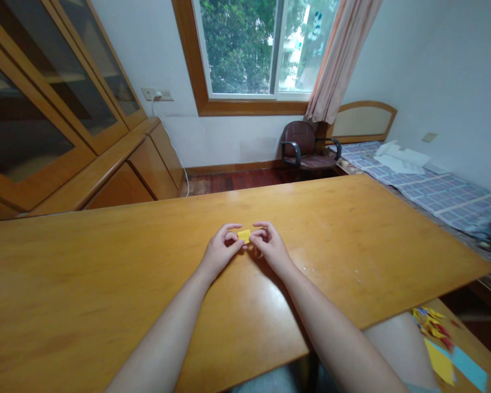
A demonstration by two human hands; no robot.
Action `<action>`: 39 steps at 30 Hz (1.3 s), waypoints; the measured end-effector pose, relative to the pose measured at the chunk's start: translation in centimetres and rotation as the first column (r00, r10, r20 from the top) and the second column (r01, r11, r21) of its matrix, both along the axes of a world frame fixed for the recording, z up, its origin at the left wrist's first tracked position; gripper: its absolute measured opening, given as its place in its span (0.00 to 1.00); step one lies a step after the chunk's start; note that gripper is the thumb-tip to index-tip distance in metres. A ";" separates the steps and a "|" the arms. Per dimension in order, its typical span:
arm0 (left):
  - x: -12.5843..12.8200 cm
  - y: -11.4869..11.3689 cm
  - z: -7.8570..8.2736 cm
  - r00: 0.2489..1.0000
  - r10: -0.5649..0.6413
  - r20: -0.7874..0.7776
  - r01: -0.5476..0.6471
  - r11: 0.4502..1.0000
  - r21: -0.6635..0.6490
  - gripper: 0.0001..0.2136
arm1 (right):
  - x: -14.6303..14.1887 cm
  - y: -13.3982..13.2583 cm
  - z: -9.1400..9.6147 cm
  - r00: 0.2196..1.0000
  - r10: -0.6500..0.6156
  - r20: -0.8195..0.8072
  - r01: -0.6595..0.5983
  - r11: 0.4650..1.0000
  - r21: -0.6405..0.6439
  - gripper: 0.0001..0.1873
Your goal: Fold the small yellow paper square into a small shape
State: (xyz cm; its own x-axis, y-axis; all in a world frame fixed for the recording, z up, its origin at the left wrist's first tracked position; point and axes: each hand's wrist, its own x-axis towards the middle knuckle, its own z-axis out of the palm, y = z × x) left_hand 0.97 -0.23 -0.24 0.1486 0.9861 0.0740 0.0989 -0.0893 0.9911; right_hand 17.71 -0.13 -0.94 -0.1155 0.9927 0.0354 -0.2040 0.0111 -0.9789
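Observation:
A small folded piece of yellow paper (244,235) sits between my two hands above the middle of the wooden table (106,262). My left hand (222,248) pinches its left edge with curled fingers. My right hand (269,244) pinches its right edge, fingers bent over it. Both forearms reach in from the bottom of the view. Most of the paper is hidden by my fingertips.
Coloured paper pieces (437,333) lie on a lower surface at the bottom right. A dark red armchair (305,147) stands under the window (262,49). A bed (425,185) runs along the right wall. Glass-door wooden cabinets (57,120) line the left.

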 end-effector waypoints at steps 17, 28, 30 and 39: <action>0.0 0.1 -0.3 0.993 0.034 -0.114 -0.025 0.996 0.080 0.16 | 0.1 -0.2 -0.1 0.932 -0.104 0.347 0.048 0.985 0.165 0.08; 0.1 -0.1 0.1 0.997 0.028 -0.067 -0.027 1.000 0.005 0.13 | 0.2 -0.2 0.3 0.919 -0.139 0.369 0.055 0.972 0.228 0.05; 0.1 0.0 -0.1 0.999 0.021 -0.044 -0.022 0.999 -0.024 0.14 | 0.2 -0.2 0.3 0.920 -0.136 0.367 0.053 0.973 0.227 0.05; -0.1 0.1 -0.6 0.999 0.020 0.030 -0.017 0.996 -0.093 0.18 | 0.2 -0.2 0.0 0.929 -0.122 0.349 0.053 0.978 0.201 0.06</action>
State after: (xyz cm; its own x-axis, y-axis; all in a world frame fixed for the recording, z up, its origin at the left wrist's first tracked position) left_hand 0.88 -0.16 -0.82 0.1296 0.9915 -0.0135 0.0694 0.0045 0.9976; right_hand 17.91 -0.32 -0.97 -0.0679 0.9792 0.1912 0.1697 0.2002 -0.9649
